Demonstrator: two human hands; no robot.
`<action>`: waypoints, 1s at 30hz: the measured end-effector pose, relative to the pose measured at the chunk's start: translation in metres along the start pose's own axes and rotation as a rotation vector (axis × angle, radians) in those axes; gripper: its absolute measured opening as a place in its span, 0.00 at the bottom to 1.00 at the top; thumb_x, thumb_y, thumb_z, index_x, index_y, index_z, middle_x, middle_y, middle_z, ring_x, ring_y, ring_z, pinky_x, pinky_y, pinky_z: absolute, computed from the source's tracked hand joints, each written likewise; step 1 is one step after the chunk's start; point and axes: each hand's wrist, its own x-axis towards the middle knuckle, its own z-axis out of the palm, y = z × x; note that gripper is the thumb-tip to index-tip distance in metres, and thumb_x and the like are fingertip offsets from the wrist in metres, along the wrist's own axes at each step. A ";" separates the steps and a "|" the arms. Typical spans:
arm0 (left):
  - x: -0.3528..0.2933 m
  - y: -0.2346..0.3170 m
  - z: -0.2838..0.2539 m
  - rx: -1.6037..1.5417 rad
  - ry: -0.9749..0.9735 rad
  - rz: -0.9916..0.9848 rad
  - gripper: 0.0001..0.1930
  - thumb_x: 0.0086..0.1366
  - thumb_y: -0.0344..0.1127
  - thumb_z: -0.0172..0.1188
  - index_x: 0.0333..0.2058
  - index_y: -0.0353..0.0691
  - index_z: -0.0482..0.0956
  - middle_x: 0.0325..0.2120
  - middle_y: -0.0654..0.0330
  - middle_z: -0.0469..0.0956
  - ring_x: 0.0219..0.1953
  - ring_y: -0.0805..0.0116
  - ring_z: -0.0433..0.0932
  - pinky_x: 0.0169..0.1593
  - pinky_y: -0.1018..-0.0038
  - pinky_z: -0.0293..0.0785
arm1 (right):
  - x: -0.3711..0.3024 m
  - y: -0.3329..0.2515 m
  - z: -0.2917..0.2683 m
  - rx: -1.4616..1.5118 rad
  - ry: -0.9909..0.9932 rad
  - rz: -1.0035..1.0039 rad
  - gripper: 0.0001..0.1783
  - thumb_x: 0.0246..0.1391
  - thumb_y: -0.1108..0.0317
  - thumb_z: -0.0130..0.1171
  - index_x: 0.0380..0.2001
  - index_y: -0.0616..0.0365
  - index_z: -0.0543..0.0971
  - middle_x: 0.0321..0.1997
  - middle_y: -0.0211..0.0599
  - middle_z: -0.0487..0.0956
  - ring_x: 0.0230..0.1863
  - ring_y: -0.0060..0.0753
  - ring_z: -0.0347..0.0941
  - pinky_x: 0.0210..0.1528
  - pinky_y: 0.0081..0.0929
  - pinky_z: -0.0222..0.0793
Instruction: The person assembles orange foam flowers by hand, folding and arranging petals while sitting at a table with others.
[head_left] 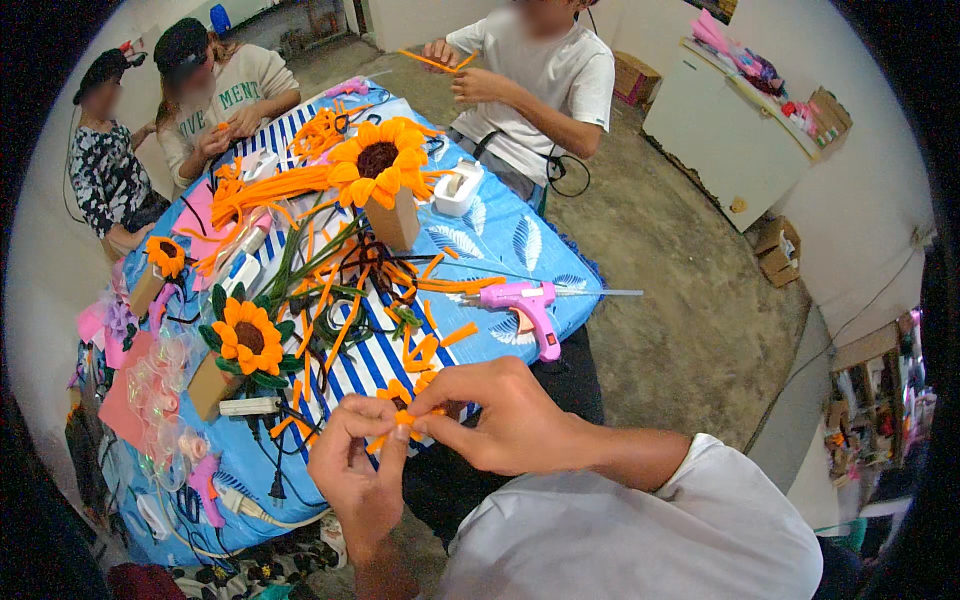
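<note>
Close to the table's near edge, my left hand (pixel 355 462) and my right hand (pixel 500 418) meet with fingertips pinched together. Between them is a small piece of orange pipe cleaner (pixel 404 417), bent and partly covered by the fingers. Just beyond lie loose orange pipe cleaner pieces (pixel 422 352) on blue-and-white striped cloth. A pink hot glue gun (pixel 530 306) rests past my right hand. A pipe-cleaner sunflower (pixel 250 338) with green leaves stands against a cardboard block to the left. Farther back, a larger orange sunflower (pixel 376 162) tops another cardboard block (pixel 392 226).
A blue patterned tablecloth (pixel 480 335) covers the table. On it are orange pipe cleaner bundles (pixel 270 192), a white tape dispenser (pixel 459 188), a power strip (pixel 250 406) with cords, and another pink glue gun (pixel 206 490). Three people sit around the far sides. Cardboard boxes (pixel 776 250) stand right.
</note>
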 end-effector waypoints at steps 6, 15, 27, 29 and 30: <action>0.013 -0.014 0.009 -0.030 0.030 0.222 0.12 0.51 0.10 0.62 0.28 0.34 0.73 0.28 0.56 0.77 0.31 0.69 0.73 0.37 0.76 0.69 | 0.013 0.004 -0.008 0.263 -0.117 0.281 0.08 0.57 0.72 0.66 0.37 0.65 0.82 0.33 0.35 0.83 0.33 0.23 0.80 0.35 0.23 0.76; 0.020 -0.021 0.022 -0.067 0.066 0.204 0.06 0.55 0.24 0.70 0.30 0.32 0.81 0.30 0.55 0.78 0.35 0.64 0.74 0.41 0.70 0.70 | 0.006 0.018 -0.013 0.577 -0.091 0.418 0.08 0.58 0.72 0.67 0.36 0.67 0.81 0.32 0.35 0.84 0.32 0.22 0.80 0.34 0.19 0.75; 0.006 -0.032 0.014 -0.101 0.031 -0.087 0.08 0.48 0.24 0.72 0.29 0.32 0.84 0.28 0.56 0.77 0.28 0.74 0.71 0.30 0.80 0.64 | 0.008 0.033 -0.027 0.193 -0.185 0.098 0.06 0.54 0.72 0.68 0.34 0.63 0.84 0.27 0.39 0.85 0.29 0.26 0.83 0.34 0.24 0.76; 0.006 -0.023 0.019 -0.055 0.040 -0.134 0.05 0.50 0.21 0.69 0.27 0.29 0.81 0.25 0.58 0.76 0.27 0.74 0.70 0.29 0.78 0.62 | 0.007 0.034 -0.029 0.149 -0.174 0.099 0.07 0.54 0.72 0.69 0.35 0.63 0.84 0.28 0.40 0.85 0.30 0.27 0.83 0.35 0.24 0.77; 0.006 -0.024 0.023 -0.109 0.063 -0.103 0.05 0.51 0.21 0.68 0.26 0.29 0.81 0.25 0.58 0.76 0.27 0.74 0.70 0.28 0.78 0.62 | 0.005 0.035 -0.030 0.167 -0.159 0.097 0.08 0.53 0.72 0.69 0.36 0.63 0.84 0.29 0.41 0.85 0.30 0.28 0.84 0.36 0.25 0.78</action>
